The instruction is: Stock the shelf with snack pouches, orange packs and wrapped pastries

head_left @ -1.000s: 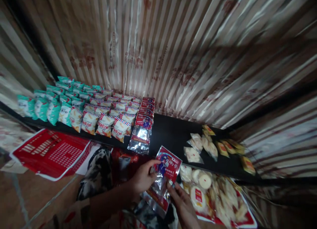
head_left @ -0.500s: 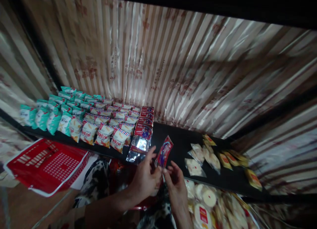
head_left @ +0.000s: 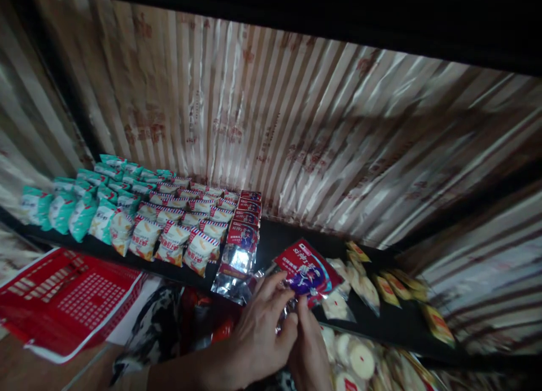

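Note:
Both my hands hold one red and silver snack packet [head_left: 308,271] just in front of a black shelf [head_left: 292,238]. My left hand [head_left: 262,329] grips its lower left part with curled fingers. My right hand [head_left: 309,351] pinches its lower edge from below. The packet lies nearly flat, printed face up. On the shelf to its left stands a row of matching red and silver packets [head_left: 242,233], the front one hanging over the shelf edge.
Rows of white-and-red packets [head_left: 178,233] and teal packets [head_left: 80,205] fill the shelf's left. Pale and yellow packets [head_left: 368,278] lie on its right. A red basket [head_left: 63,301] sits lower left. A tray of round wrapped cakes [head_left: 364,363] is lower right. Striped foil lines the back wall.
The packet has turned from edge-on and upright to flat with its face up and has moved a little right, toward the shelf. Both hands have closed together beneath it.

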